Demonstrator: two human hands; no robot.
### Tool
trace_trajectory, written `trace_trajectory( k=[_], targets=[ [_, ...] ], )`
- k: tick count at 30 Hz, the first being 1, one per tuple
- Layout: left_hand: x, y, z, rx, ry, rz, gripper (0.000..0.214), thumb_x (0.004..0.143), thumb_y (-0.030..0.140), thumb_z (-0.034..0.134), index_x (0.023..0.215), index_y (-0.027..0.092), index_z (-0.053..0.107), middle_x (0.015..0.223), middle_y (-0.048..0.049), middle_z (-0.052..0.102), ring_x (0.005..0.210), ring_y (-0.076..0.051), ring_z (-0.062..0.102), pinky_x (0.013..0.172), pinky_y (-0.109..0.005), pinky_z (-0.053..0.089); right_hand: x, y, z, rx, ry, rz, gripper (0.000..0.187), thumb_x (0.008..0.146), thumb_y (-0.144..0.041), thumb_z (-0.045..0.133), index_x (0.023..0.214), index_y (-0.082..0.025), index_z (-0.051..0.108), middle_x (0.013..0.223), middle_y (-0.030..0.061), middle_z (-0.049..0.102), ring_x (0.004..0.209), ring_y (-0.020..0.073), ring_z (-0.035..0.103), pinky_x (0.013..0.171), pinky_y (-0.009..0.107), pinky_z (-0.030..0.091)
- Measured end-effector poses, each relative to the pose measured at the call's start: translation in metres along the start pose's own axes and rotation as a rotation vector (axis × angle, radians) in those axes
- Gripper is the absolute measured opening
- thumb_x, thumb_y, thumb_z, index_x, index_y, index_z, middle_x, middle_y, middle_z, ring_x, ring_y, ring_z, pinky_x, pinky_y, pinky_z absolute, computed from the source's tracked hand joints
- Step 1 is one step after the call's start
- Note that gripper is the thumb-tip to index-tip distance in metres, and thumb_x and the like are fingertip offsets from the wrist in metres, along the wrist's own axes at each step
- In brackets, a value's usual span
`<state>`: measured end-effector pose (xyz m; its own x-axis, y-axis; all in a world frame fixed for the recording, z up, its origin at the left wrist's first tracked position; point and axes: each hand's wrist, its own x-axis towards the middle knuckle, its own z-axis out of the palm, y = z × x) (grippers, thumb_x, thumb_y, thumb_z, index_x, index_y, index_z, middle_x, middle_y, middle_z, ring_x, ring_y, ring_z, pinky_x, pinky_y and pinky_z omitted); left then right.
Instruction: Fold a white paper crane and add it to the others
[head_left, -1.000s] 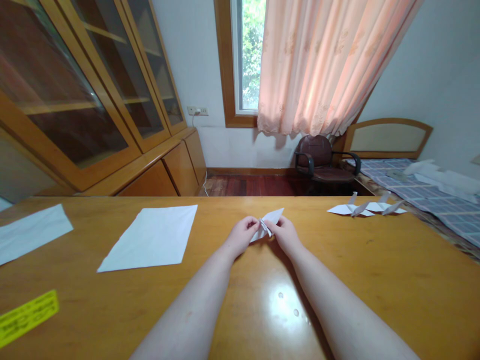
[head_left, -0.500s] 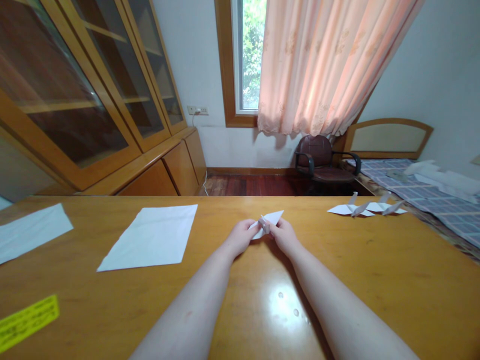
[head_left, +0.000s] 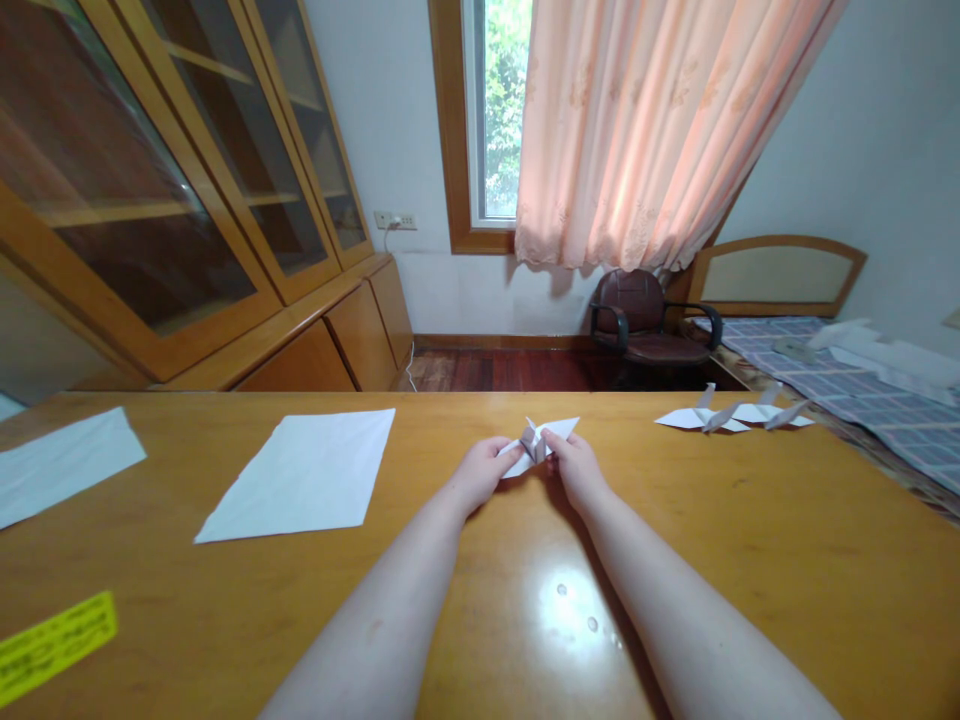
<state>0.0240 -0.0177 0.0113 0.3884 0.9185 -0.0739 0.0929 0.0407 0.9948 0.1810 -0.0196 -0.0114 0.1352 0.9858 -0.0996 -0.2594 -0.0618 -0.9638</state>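
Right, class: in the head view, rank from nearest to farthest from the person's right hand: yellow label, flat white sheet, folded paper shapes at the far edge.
1. folded paper shapes, right of the right hand, at the far edge.
2. flat white sheet, left, beyond the left hand.
3. yellow label, far left, near edge.
Both hands pinch a small folded paper.

I see a worktop (head_left: 750,560) of varnished wood, smooth and glossy, throwing back a bright glare. The folded paper (head_left: 553,434) is thin, matt white and sharply creased; the flat sheet (head_left: 304,475) is the same matt paper. The curtain (head_left: 645,130) is soft pink cloth. The cabinet (head_left: 322,330) is polished wood with glass doors.
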Motion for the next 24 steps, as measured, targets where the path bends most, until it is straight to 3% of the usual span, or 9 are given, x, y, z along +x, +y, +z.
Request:
trace_trajectory(
  k=[24],
  targets=[
    [0.0000,-0.0027,-0.0017,-0.097,-0.031,0.017,0.037,0.070,0.047,0.061,0.078,0.012,0.064,0.066,-0.0006,0.057,0.057,-0.010,0.045,0.055,-0.020,0.031,-0.0026,-0.0072,0.0039,0.131,0.020,-0.018,0.030,0.064,-0.043,0.064,0.057,-0.019,0.047,0.048,-0.0029,0.044,0.044,0.0094,0.033,0.043,0.025,0.025]
  ],
)
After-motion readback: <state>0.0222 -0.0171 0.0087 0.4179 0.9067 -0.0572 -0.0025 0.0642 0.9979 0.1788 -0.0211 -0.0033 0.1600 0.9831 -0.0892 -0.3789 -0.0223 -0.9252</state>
